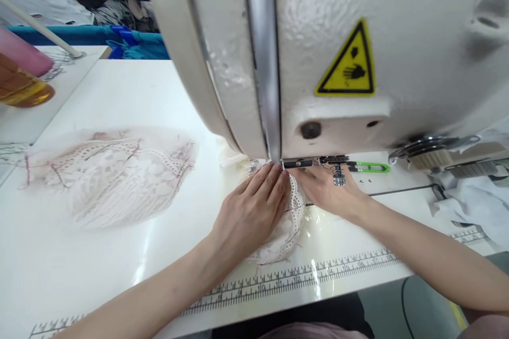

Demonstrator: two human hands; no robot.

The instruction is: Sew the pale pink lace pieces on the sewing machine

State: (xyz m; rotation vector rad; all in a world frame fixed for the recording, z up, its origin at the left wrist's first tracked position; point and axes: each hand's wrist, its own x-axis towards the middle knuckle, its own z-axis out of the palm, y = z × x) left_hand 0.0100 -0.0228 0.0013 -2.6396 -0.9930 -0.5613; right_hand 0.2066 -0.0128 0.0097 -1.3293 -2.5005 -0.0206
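Observation:
My left hand (252,206) lies flat on a piece of white lace fabric (296,206), its fingers stretched out close to the needle area of a sewing machine (238,79). Just right of the needle is my right hand (334,190), reaching in low beside the lace. The machine's metal parts cover most of its fingers, so their grip cannot be made out. The lace has a scalloped, dotted edge with dark red threads, and it curves out from under my left hand toward the table's front.
Another lace piece (127,180) with red thread ends lies on the white table at left. Green thread snips (371,167) rest behind my right wrist. A printed ruler (278,283) runs along the front edge. Thread cones (24,82) stand far left, white cloth (473,206) at right.

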